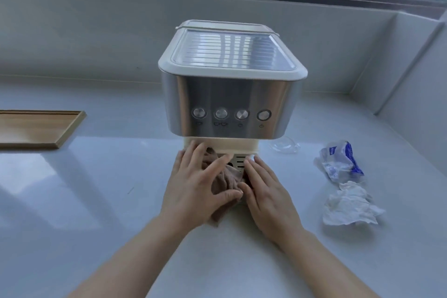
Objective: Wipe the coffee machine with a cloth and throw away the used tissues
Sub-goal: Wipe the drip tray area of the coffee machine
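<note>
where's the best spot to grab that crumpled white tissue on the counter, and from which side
Pinch the bunched, raised middle of the crumpled tissue from above, with the right hand, which lies nearest. Its thin ragged edges lie flat on the counter and would likely slip or tear, and the tissue packet sits close behind it.
</note>
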Demonstrator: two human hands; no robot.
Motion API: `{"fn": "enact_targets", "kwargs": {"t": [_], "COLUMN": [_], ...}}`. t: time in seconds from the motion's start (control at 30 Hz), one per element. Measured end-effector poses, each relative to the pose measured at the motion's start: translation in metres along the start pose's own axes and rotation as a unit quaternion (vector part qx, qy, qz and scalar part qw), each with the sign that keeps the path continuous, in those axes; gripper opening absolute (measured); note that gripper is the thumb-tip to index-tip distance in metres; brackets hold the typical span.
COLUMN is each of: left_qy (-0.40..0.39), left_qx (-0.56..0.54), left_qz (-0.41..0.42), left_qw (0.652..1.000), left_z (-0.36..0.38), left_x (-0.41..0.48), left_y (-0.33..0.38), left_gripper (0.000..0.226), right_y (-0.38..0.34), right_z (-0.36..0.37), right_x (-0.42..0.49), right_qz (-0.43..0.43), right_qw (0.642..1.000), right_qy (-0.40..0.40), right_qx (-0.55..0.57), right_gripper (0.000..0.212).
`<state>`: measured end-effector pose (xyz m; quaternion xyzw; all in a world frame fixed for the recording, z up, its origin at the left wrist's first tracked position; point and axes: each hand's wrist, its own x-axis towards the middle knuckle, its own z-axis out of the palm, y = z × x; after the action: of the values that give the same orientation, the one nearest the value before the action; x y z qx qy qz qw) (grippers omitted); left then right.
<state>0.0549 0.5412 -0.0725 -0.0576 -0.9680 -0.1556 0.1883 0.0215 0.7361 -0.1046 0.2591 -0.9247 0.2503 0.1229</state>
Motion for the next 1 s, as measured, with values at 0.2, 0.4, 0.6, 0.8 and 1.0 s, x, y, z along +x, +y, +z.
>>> {"fn": "enact_targets", "kwargs": {"t": [0.2, 0.4, 0.6, 0.8, 1.0], "left_qy": [0.015, 0.049, 0.055, 0.040, 0.093], "left_qx": [-0.069, -0.086, -0.082, -0.061, -0.129], "left_qz": [0.000, -0.113, -0.050, -0.021, -0.083], "left_qw": [0.998, 0.989, 0.994, 0.997, 0.984], "left_z": [-0.003, -0.002, -0.007, -0.010, -0.007], "left_x": [0.011, 0.036, -0.008, 0.006, -0.010], "left_y": [-0.026, -0.023, -0.025, -0.030, -0.029], "left_gripper": [0.038, 0.013, 0.016, 0.015, 0.018], "right_y": [0.000, 0.001, 0.002, 0.002, 0.003], "right_z": [-0.001, 0.001, 0.004, 0.004, 0.004], "right_x": [0.000, 0.000, 0.000, 0.000, 0.000], "right_qz": [0.019, 0.022, 0.011, 0.011, 0.016], "right_qw": [1.000, 0.999, 1.000, 1.000, 1.000], "right_qy": [-0.001, 0.005, 0.002, 0.016, 0.019], "right_qx": [0.018, 0.032, 0.008, 0.006, 0.007], "right_gripper": [0.065, 0.063, 0.061, 0.060, 0.060]}}
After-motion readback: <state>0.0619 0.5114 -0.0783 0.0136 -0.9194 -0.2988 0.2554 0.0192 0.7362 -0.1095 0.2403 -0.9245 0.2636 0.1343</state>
